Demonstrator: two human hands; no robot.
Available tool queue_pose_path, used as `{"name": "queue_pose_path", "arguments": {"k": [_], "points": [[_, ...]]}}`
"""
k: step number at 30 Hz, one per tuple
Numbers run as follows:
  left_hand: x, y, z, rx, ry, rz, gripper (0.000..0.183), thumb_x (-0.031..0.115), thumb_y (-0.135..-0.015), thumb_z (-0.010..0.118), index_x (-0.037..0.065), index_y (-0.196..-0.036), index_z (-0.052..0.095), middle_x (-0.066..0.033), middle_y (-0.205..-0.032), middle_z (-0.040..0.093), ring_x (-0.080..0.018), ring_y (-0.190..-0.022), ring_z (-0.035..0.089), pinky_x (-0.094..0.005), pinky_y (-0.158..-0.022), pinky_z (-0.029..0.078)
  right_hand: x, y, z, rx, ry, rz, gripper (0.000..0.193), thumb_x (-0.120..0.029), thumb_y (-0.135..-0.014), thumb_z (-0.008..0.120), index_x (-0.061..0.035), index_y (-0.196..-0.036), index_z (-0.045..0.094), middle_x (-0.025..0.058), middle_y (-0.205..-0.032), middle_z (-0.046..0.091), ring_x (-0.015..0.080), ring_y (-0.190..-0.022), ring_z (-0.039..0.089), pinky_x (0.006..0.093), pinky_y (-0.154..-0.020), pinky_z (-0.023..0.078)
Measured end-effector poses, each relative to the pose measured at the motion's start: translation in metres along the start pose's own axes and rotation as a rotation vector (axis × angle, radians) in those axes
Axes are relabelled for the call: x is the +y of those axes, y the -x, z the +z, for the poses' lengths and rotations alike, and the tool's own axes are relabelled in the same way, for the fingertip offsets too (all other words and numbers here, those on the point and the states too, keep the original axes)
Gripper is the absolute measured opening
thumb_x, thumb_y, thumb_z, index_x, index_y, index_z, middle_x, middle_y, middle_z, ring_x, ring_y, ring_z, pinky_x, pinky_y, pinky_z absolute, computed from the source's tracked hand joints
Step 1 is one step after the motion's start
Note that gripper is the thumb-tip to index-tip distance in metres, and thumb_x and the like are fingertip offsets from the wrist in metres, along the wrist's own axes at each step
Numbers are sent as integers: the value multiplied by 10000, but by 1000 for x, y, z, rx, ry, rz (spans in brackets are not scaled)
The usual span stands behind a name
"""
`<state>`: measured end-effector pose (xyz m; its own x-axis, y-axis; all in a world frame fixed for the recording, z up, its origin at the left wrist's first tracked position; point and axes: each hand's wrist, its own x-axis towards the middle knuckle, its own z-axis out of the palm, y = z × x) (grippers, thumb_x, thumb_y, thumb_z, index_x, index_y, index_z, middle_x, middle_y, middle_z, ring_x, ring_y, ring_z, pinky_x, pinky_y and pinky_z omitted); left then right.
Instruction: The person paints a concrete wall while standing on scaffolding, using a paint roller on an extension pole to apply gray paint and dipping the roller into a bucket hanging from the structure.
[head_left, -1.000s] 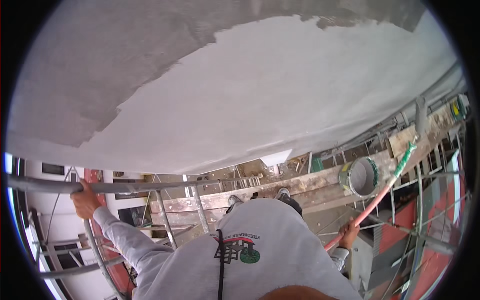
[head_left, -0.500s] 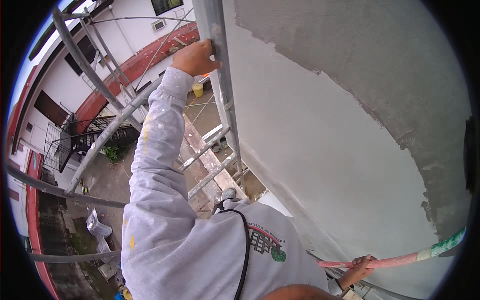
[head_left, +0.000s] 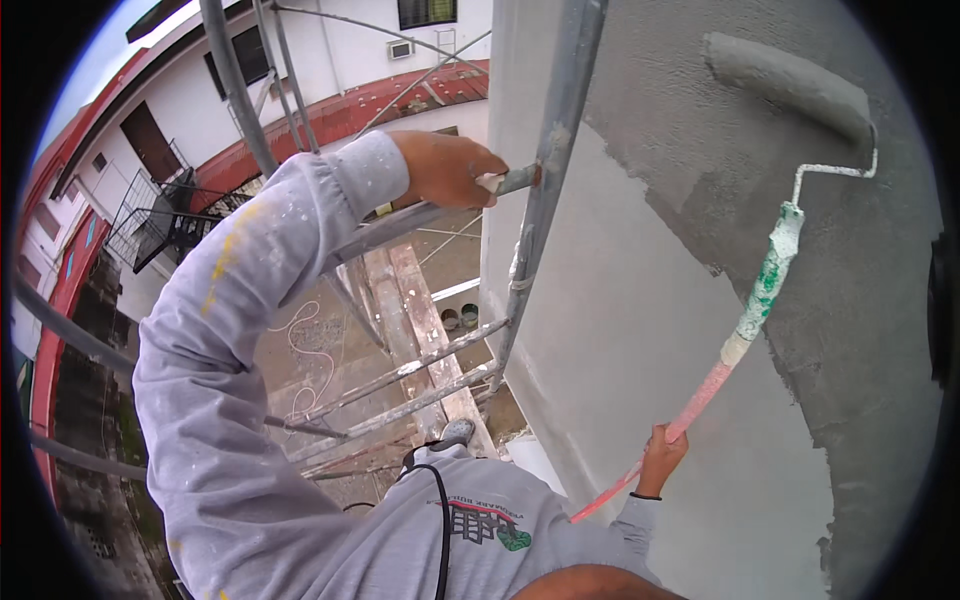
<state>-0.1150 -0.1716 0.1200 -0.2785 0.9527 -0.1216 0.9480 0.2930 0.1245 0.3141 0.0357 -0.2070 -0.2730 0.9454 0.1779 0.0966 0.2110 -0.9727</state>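
My left hand (head_left: 450, 168) is wrapped round a horizontal scaffold tube (head_left: 518, 179), close to where it meets an upright post (head_left: 565, 110). Low on the right, my right hand (head_left: 660, 462) grips the pink pole of a paint roller (head_left: 702, 394). The pole has green and white, paint-crusted wrapping toward its upper end. A bent white wire frame joins it to the grey roller sleeve (head_left: 785, 85), which lies against the wall (head_left: 680, 120). Smooth light grey coating covers the wall's lower left part; the surface around the sleeve is darker and rougher, with a ragged border between them.
Scaffold rungs (head_left: 410, 368) and worn planks (head_left: 435, 345) lie below me, one shoe (head_left: 458, 430) on the planks. Two buckets (head_left: 459, 317) stand farther down. A white building (head_left: 350, 50) with a red roof strip and black stairs (head_left: 180, 215) is at left.
My left hand has shifted from the upright post to the horizontal tube. My right hand has risen with the pole, and the roller sleeve has come into view at the upper right.
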Motion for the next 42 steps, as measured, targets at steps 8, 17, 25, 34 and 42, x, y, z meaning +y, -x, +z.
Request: {"name": "queue_pose_path", "arguments": {"k": [8, 17, 25, 34, 42], "points": [[-75, -53, -28, -440, 597, 16, 608, 483, -896, 646, 26, -1293, 595, -122, -997, 695, -174, -781, 666, -308, -719, 552, 6, -41, 107, -19, 25, -76, 202, -69, -819, 660, -8, -688, 520, 1, -603, 483, 88, -586, 441, 300, -538, 383], [-111, -150, 50, -142, 536, 331, 509, 324, -952, 611, 1, -1329, 499, -171, -1125, 644, -260, -1075, 613, -373, -912, 507, -27, -99, 259, -37, -30, -275, 209, -82, -805, 676, 13, -707, 519, 38, -585, 482, 105, -559, 430, 316, -519, 387], [-71, -231, 103, 583, 755, 768, 365, 244, -926, 612, 12, -1204, 570, -160, -1213, 589, -272, -1163, 528, -426, -983, 430, -74, -149, 320, -280, -373, -138, 291, -214, -963, 561, -32, -738, 530, -10, -624, 476, 98, -567, 441, 302, -524, 388], [-96, -251, 74, 750, 1826, 300, 621, 664, -976, 278, 118, -704, 393, 4, -500, 357, -126, -362, 351, -296, -357, 337, -162, -173, 385, -560, -436, -329, 476, -421, -1000, 434, -6, -1217, 520, 113, -1008, 622, 195, -960, 584, 349, -856, 450], [-198, -210, 140, 879, 1488, -13, 626, 602, -998, 327, 127, -592, 362, 33, -483, 344, -89, -366, 344, -261, -347, 301, -221, -123, 314, -713, -662, -291, 731, -626, -962, 392, 24, -1276, 507, 180, -1139, 631, 255, -1047, 612, 399, -894, 490]]}}
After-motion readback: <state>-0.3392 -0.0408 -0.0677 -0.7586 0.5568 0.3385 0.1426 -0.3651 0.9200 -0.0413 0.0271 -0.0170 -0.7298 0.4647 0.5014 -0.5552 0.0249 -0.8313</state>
